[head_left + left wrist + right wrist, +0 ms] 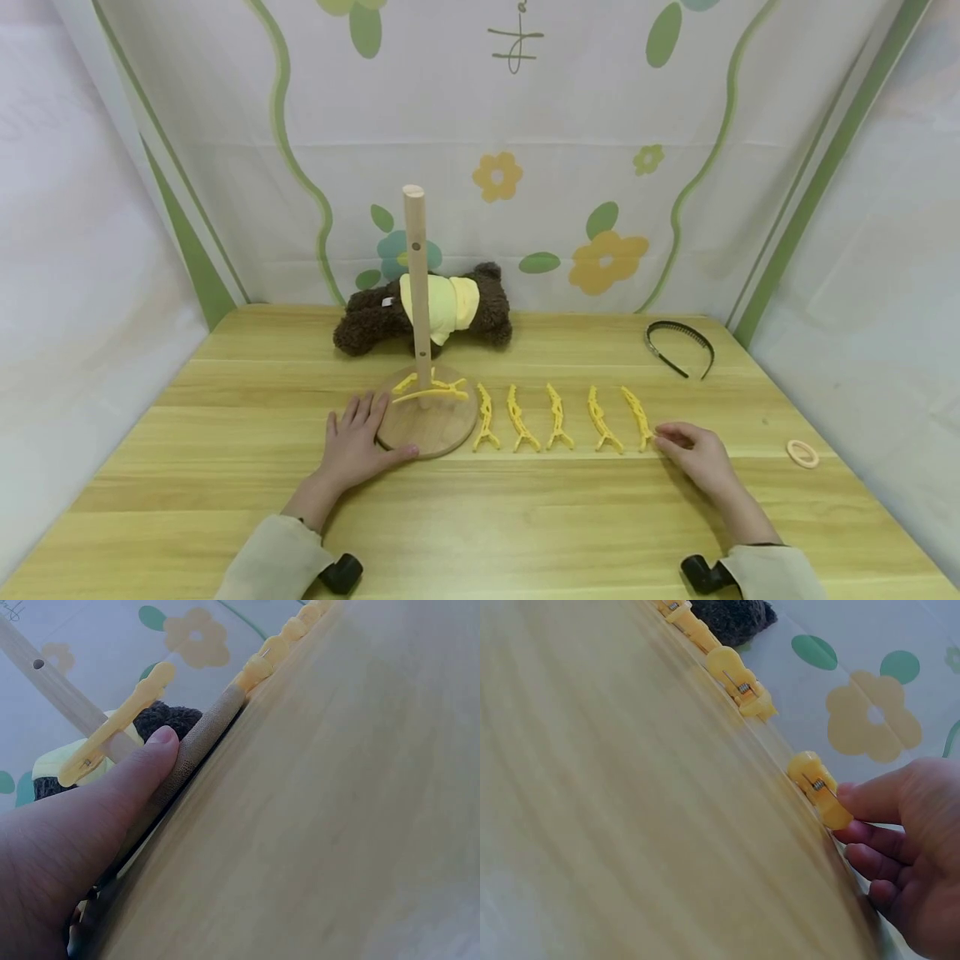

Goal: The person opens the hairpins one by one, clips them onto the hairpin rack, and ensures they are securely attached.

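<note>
A round wooden base (427, 433) is being steadied under the left hand (352, 450), whose fingers are being kept spread along its left edge while the thumb is being rested against its near rim. By the right hand (701, 458), the last clip on the right (637, 415) is being pinched between thumb and index finger at its near, forked end; the clip is lying on the table (525, 517). To its left, four more yellow clips (556, 408) are being kept in a row reaching to just beside the base, their forked ends being turned toward the person. From the base a wooden post (417, 292) is rising upright, and its foot is being ringed by three further clips (431, 395); whether they are touching it cannot be told. Behind the post, and partly being hidden by it, a dark plush toy (450, 304) in a yellow top is lying, its head pointing right. A black headband (684, 327) is lying farther back on the right, and a pale ring (792, 452) is lying near the right edge. The table is being backed by a flowered cloth (487, 100).
</note>
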Available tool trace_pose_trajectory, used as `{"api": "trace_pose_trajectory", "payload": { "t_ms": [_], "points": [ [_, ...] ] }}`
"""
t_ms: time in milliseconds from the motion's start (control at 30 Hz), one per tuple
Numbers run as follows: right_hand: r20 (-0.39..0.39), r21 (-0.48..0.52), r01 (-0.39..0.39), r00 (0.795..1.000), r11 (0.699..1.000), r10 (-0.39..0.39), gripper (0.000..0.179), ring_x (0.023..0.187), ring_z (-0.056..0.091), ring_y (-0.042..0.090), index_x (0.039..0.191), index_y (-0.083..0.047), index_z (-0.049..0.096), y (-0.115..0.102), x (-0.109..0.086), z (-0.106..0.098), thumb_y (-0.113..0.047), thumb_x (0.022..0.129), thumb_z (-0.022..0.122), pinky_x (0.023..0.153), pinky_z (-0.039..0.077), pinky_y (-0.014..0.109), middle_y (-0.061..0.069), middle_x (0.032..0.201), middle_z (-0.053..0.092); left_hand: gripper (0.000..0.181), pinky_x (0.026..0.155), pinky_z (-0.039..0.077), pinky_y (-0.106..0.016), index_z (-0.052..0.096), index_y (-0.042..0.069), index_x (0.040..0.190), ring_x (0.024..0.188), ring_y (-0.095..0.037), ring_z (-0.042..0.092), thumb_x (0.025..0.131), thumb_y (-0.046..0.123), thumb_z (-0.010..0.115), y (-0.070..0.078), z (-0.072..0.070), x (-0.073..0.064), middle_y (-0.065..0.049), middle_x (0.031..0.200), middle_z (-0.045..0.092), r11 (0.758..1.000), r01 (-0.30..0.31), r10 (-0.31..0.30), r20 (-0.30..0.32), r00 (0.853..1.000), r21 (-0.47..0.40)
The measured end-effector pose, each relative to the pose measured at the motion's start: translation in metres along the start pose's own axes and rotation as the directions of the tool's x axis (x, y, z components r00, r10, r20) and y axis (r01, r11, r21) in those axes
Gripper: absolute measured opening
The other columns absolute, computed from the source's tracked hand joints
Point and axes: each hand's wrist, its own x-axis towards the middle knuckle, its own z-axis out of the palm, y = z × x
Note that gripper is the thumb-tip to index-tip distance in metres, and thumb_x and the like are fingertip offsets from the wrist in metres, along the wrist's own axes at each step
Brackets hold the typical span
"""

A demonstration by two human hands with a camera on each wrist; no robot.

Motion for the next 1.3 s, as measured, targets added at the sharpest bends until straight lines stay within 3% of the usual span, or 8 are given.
{"api": "trace_pose_trajectory", "payload": {
  "t_ms": [267,467,633,1300],
  "points": [
    [-0.067,-0.052,-0.020,0.998,0.998,0.017,0.029,0.074,0.054,0.013,0.098,0.000,0.063,0.0039,0.0005,0.0021,-0.026,0.085,0.056,0.059,0.043,0.021,0.010,0.087,0.062,0.100,0.091,0.003,-0.060,0.023,0.009,0.138,0.124,-0.039,0.013,0.064,0.073,0.047,-0.0007,0.0009,0.0008,-0.022,0.136,0.022,1.000,0.003,-0.003,0.008,1.000,0.002],
    [-0.002,-0.044,-0.067,0.998,0.997,0.067,0.049,0.074,0.050,0.018,0.106,0.002,0.056,0.0011,0.0009,0.0027,-0.038,0.079,0.060,0.059,0.042,0.027,0.010,0.089,0.056,0.101,0.091,0.002,-0.059,0.022,0.010,0.138,0.124,-0.039,0.012,0.064,0.074,0.046,-0.0007,0.0016,0.0007,-0.021,0.137,0.021,1.000,0.008,-0.008,0.015,1.000,0.003],
    [0.033,-0.061,-0.061,0.997,0.996,0.063,0.056,0.079,0.046,0.021,0.108,0.006,0.052,-0.0026,0.0014,0.0043,-0.039,0.076,0.063,0.065,0.040,0.034,0.014,0.095,0.051,0.101,0.091,0.002,-0.059,0.022,0.010,0.138,0.124,-0.039,0.012,0.064,0.074,0.046,-0.0003,0.0010,0.0009,-0.021,0.137,0.021,1.000,0.009,-0.009,0.020,1.000,0.005],
    [0.018,-0.110,0.002,1.000,0.994,0.000,0.054,0.080,0.047,0.027,0.109,0.009,0.052,-0.0008,0.0000,-0.0023,-0.032,0.076,0.066,0.064,0.039,0.038,0.020,0.096,0.049,0.100,0.092,0.003,-0.059,0.023,0.009,0.138,0.124,-0.039,0.013,0.065,0.074,0.045,0.0017,-0.0021,0.0001,-0.021,0.137,0.022,1.000,0.010,-0.010,0.017,1.000,0.003]
  ]
}}
